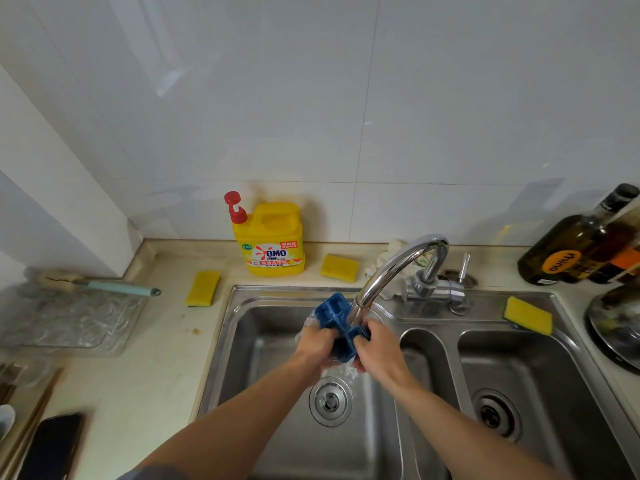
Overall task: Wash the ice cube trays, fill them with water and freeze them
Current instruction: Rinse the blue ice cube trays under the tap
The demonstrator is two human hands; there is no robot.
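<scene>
A blue ice cube tray (334,313) is held tilted over the left basin of the steel sink (239,341), right under the spout of the chrome tap (391,271). My left hand (317,344) grips the tray's left side. My right hand (375,344) grips its right side. Water runs over the tray and splashes down toward the drain (330,400). The lower part of the tray is hidden between my hands.
A yellow detergent bottle (272,237) with a red pump stands behind the sink. Yellow sponges lie at the left (203,288), the back (339,267) and on the sink ledge (527,315). A brush (104,285) rests on a clear tray (69,323) at the left. Dark bottles (581,244) stand at the right.
</scene>
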